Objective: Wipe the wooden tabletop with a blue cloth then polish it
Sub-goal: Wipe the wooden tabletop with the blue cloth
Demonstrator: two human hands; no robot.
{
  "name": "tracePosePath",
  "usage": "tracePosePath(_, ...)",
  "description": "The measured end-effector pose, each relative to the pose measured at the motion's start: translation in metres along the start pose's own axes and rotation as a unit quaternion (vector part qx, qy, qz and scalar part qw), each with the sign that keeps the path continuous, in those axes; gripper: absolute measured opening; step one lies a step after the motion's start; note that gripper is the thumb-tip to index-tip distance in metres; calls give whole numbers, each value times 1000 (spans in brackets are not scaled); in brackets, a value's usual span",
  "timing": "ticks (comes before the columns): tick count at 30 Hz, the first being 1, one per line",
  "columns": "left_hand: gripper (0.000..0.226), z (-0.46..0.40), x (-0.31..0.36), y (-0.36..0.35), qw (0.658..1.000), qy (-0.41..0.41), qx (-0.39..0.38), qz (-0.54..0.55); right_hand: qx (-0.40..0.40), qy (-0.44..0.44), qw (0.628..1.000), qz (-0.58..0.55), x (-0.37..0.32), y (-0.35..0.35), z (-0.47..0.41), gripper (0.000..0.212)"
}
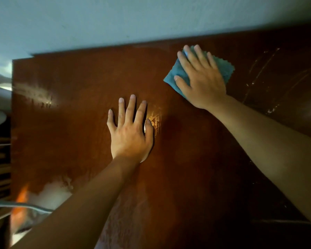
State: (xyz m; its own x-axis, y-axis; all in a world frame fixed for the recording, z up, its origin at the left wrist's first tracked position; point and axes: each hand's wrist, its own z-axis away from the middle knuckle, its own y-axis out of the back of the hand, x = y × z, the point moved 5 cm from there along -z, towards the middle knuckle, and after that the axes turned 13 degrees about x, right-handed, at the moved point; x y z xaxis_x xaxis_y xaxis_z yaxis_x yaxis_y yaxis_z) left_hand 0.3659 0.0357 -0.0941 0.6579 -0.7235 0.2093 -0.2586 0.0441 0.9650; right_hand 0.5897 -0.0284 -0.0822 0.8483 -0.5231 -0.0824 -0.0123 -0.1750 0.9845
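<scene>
Right hand point(201, 78), fingers straight, presses blue cloth point(176, 72) flat on brown wooden table point(70, 132), upper right of frame. Left hand point(129, 130) rests flat, fingers spread, at centre.

Two bare forearms reach up into the frame from the bottom edge. The left arm point(90, 200) rises from the lower left toward the centre, ending in the left hand point(130, 132), which lies palm down and flat, back of the hand facing up. Its four fingers are straight and slightly spread, pointing toward the top of the frame, with the thumb angled out to the right. The right arm point(269, 151) enters from the lower right and stretches diagonally to the upper right of centre. The right hand point(200, 78) is also palm down and flat, fingers straight and fanned, pointing up and left, thumb spread to the left. The two hands are well apart.
</scene>
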Motion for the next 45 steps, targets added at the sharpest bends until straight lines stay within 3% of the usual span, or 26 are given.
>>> tracePosePath(3, 55, 0, -1, -1, 1000, -2, -4, 3, 6, -11, 1000, -11, -21, 0, 25, 70)
tracePosePath(7, 56, 0, -2, -2, 1000, -4, -8, -4, -7, 77, 997, -27, -50, 8, 117, 68)
tracePosePath(10, 55, -1, -1, -3, 1000, -8, -7, -5, -12, 83, 996, -39, -37, 9, 107, 68)
tracePosePath(13, 55, 1, 0, -2, 1000, -20, 2, -16, 9, -62, 998, 2, 3, 6, 48, 70)
tracePosePath(15, 56, 0, 1, -2, 999, -25, -1, -23, 25, -204, 978, 25, 23, 4, 15, 70)
tracePosePath(17, 57, 1, 1, -2, 999, -24, -6, -24, 41, -286, 957, 22, 7, 0, -9, 70)
tracePosePath(22, 57, 0, 1, -2, 999, -29, -5, -26, 25, -136, 990, -25, -105, -15, -52, 68)
tracePosePath(26, 57, 0, 1, -3, 999, -30, -8, -23, 21, -93, 995, -26, -78, -17, -42, 70)
tracePosePath(32, 57, 0, 0, -3, 999, -31, -11, -23, 51, -358, 932, 8, 81, 8, -13, 74)
tracePosePath(35, 57, -1, 1, -2, 999, -31, -18, -19, 49, -407, 912, 19, 65, 2, -27, 74)
tracePosePath(37, 58, -1, 1, 0, 999, -31, -23, -16, 43, -348, 936, 15, 10, -8, -43, 71)
tracePosePath(41, 60, -1, 1, 0, 999, -35, -35, -19, 17, -148, 989, -23, -124, -24, -72, 69)
tracePosePath(45, 65, 0, -1, -3, 996, -54, -56, -43, -1, -25, 999, -33, -167, -29, -82, 67)
